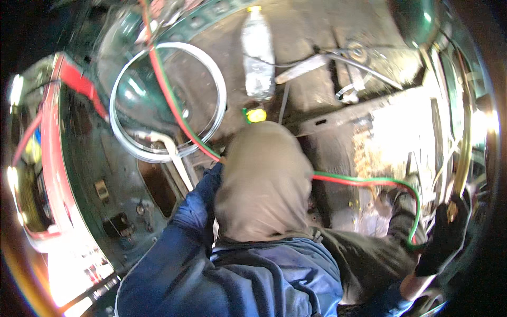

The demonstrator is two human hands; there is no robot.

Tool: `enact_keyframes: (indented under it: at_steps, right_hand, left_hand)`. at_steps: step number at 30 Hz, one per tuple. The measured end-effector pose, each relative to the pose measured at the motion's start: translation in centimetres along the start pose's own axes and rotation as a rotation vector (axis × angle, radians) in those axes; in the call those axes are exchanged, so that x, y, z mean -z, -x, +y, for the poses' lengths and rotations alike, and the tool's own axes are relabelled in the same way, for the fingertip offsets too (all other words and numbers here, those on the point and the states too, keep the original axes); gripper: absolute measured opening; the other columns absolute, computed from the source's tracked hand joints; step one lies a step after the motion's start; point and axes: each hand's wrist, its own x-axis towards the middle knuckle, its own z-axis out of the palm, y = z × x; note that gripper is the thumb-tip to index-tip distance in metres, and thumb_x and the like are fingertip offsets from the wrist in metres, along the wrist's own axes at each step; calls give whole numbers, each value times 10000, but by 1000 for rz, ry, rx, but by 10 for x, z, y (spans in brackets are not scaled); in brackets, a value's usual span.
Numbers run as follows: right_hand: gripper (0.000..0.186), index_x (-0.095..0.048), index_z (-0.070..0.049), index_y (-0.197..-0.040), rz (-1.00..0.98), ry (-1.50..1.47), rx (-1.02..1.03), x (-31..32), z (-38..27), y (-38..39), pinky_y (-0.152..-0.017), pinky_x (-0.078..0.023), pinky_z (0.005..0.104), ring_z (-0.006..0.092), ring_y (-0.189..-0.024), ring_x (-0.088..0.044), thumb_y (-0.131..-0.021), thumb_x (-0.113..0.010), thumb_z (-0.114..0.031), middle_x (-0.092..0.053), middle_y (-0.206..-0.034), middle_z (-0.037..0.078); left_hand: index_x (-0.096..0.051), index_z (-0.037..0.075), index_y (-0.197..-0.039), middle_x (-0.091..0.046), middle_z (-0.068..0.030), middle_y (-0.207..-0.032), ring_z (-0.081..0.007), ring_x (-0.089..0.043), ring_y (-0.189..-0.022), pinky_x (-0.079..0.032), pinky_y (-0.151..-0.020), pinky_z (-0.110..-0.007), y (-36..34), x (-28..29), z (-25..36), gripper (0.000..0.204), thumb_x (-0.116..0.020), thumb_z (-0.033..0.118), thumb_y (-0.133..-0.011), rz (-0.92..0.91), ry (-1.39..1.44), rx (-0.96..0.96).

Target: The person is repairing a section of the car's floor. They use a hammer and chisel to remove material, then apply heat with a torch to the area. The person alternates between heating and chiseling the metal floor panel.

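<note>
My right hand (446, 238), in a black glove, is closed at the far right beside a brass-coloured bit and the lower end of a long tan tube (466, 153). What it grips is unclear. A red-and-green twin hose (364, 180) curves down close to this glove. It also runs from the top left to where my left arm (198, 198), in a blue sleeve, reaches; the left hand is almost wholly hidden. A rounded brown cloth shape (264, 185), seemingly my raised knee, covers the middle. Blurring softens the details.
A coil of pale wire (117, 121) lies at the upper left. A clear plastic bottle (257, 58), a yellow object (256, 115), and a flat metal bar (302, 68) lie on the worn metal floor. A red frame (53, 158) stands at the left, beside dark green bodywork.
</note>
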Motion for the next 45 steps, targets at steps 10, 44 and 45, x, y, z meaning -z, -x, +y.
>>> enact_keyframes:
  at_steps: [10, 44, 45]
  right_hand:
    - [380, -673, 0, -1356, -64, -67, -28, -32, -21, -31, -958, -492, 340, 219, -1164, -591, -992, -751, -77, -651, -1423, 126]
    - [368, -726, -103, -1223, -125, -340, 351, -9, -73, 13, -904, -593, 435, 379, -1042, -707, -881, -832, -190, -608, -1325, 232]
    - [360, -726, -96, -1216, -108, -370, 368, -8, -74, 15, -904, -597, 434, 383, -1049, -710, -882, -830, -185, -607, -1326, 239]
  left_hand:
    - [-658, 43, -1319, -773, -92, -1074, -205, -721, -895, -598, -816, -372, -33, 40, -58, 328, -640, 253, -1067, 435, 1060, 321]
    - [-693, 86, -1211, -733, -117, -1098, -260, -693, -971, -596, -949, -441, -107, 182, 12, 246, -572, 249, -1073, 85, 1722, -226]
    - [-666, 44, -1313, -731, -122, -1123, -264, -701, -996, -600, -984, -475, -118, 206, 28, 325, -597, 229, -1055, 159, 1917, -332]
